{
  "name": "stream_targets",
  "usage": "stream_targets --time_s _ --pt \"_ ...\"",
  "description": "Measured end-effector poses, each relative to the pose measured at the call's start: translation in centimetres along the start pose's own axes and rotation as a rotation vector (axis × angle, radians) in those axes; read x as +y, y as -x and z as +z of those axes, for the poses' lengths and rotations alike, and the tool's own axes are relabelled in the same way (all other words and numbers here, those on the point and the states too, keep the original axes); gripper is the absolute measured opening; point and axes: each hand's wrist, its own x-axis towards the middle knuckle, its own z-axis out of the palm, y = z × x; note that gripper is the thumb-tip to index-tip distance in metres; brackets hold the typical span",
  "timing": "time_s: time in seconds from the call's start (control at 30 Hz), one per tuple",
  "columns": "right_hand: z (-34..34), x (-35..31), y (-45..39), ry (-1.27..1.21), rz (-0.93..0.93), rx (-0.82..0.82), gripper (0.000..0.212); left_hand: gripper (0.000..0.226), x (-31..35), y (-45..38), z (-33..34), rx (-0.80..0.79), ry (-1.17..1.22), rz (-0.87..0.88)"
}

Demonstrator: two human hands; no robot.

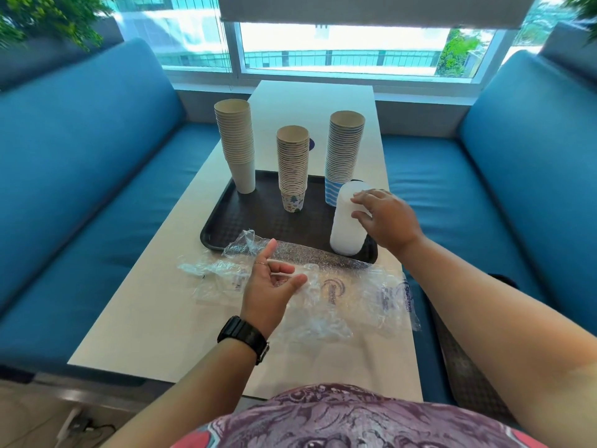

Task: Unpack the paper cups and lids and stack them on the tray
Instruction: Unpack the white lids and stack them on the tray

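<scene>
Resting loosely spread fingers against a white stack of lids, the right hand steadies it at the near right corner of the tray.

That stack is a smooth, translucent white column standing upright on the dark, textured plastic tray; the fingertips touch its upper side without curling round it. The left hand, wearing a thin ring and a black wristwatch, hovers palm-up over crumpled clear plastic wrap, fingers relaxed and half bent, gripping nothing. Three tall nested cup columns stand on the tray: plain white cups at far left, small patterned cups in the middle, blue-striped cups at right, just behind the lids. The tray sits on a pale rectangular table between blue cushioned benches.
</scene>
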Motion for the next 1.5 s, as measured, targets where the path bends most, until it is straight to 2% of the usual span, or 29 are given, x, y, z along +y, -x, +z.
stream_targets --time_s 0.27,0.37,0.53,0.6,0.67,0.77,0.83,0.9,0.97,1.03,1.13,1.23,1.3,1.37,1.4,1.47,1.5 --pt "-0.1 -0.1 -0.2 0.007 -0.022 0.005 0.032 0.074 0.5 0.2 -0.4 0.013 0.081 -0.002" --pt "-0.2 -0.5 0.3 -0.049 -0.048 0.119 0.034 0.069 0.4 -0.1 -1.0 0.046 0.116 -0.01" --pt "-0.1 -3.0 2.7 -0.259 0.053 0.368 0.024 0.06 0.3 -0.7 -1.9 0.12 0.196 -0.038" --pt "0.0 -4.8 4.4 -0.446 0.161 0.257 0.015 0.054 0.5 -1.1 -2.2 0.146 0.271 -0.065" --pt "0.3 -6.4 5.7 -0.727 0.316 -0.011 0.014 0.047 0.8 -1.5 -2.5 0.175 0.406 -0.1" --pt "1.6 -7.2 6.9 -1.146 0.459 -0.357 0.048 0.041 1.5 -2.3 -3.2 0.234 0.599 -0.174" --pt "2.4 -7.2 7.6 -1.388 0.531 -0.518 0.073 0.043 1.9 -2.8 -3.8 0.261 0.706 -0.237" --pt "3.4 -7.2 8.2 -1.548 0.532 -0.616 0.097 0.043 1.9 -3.0 -4.4 0.289 0.794 -0.29" --pt "4.0 -7.6 8.6 -1.598 0.516 -0.642 0.099 0.04 1.8 -3.0 -4.9 0.312 0.831 -0.339" --pt "4.5 -8.5 8.6 -1.535 0.512 -0.583 0.078 0.035 1.5 -3.0 -5.2 0.304 0.825 -0.361" --pt "4.7 -10.2 8.1 -1.438 0.581 -0.375 0.048 0.023 1.3 -2.5 -4.9 0.278 0.711 -0.33" --pt "5.0 -10.9 7.7 -1.297 0.608 -0.212 0.026 0.037 1.6 -1.6 -4.9 0.161 0.557 -0.284" --pt "5.3 -11.1 7.6 -1.19 0.589 -0.159 0.025 0.053 1.7 -1.2 -5.1 0.004 0.375 -0.274" --pt "5.3 -11.7 7.5 -1.115 0.582 -0.098 0.026 0.075 1.2 -1.1 -5.2 -0.082 0.104 -0.265" --pt "5.3 -12.0 7.5 -1.088 0.574 -0.054 0.027 0.072 0.8 -1.2 -5.1 -0.074 -0.014 -0.241" --pt "5.2 -12.3 7.5 -1.009 0.575 0.046 0.028 0.043 0.2 -1.4 -5.3 0.014 -0.111 -0.198" --pt "5.1 -12.2 7.5 -0.963 0.582 0.099 0.028 0.038 0.1 -1.6 -5.5 0.061 -0.127 -0.18"
